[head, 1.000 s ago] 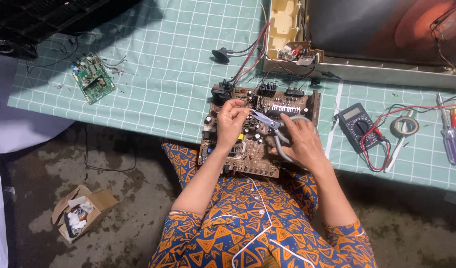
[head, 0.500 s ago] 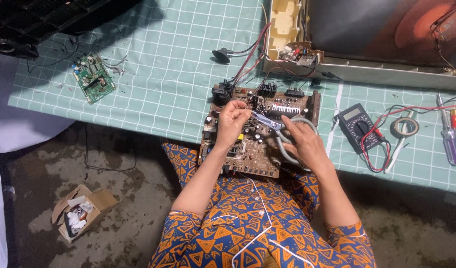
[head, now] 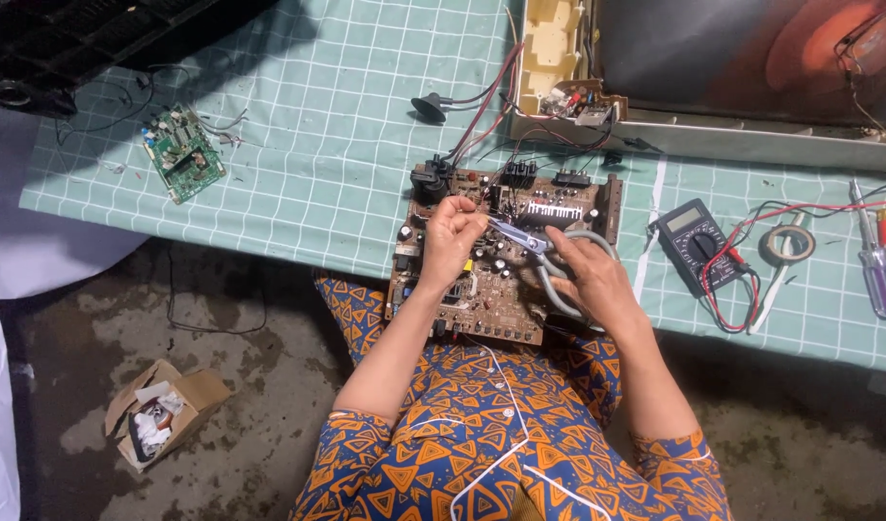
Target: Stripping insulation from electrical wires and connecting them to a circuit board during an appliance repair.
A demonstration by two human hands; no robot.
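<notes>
Near the centre of the frame the right hand [head: 587,278] holds a pair of grey-handled pliers [head: 544,259], fingers wrapped round the curved handles, with the metal nose pointing up-left toward the left hand [head: 450,236]. Compared with a second ago the pliers sit slightly flatter and the nose has edged a little closer to the left fingertips, while the right hand has slid a touch to the right; over the last half second almost nothing has shifted, so the work reads as a fine, held position rather than a sweep. The left hand is curled shut, its fingertips pinched over a spot on the brown circuit board [head: 481,299]; what it pinches is too small to tell. Whether the pliers' nose has closed on anything cannot be told either. The board lies half over the edge of the green checked tablecloth [head: 317,174] and half above the person's lap, wired by red and black leads to the open chassis [head: 558,68] at the upper centre. A black multimeter [head: 692,243] lies to the right, a small green board [head: 180,152] at the upper left.
</notes>
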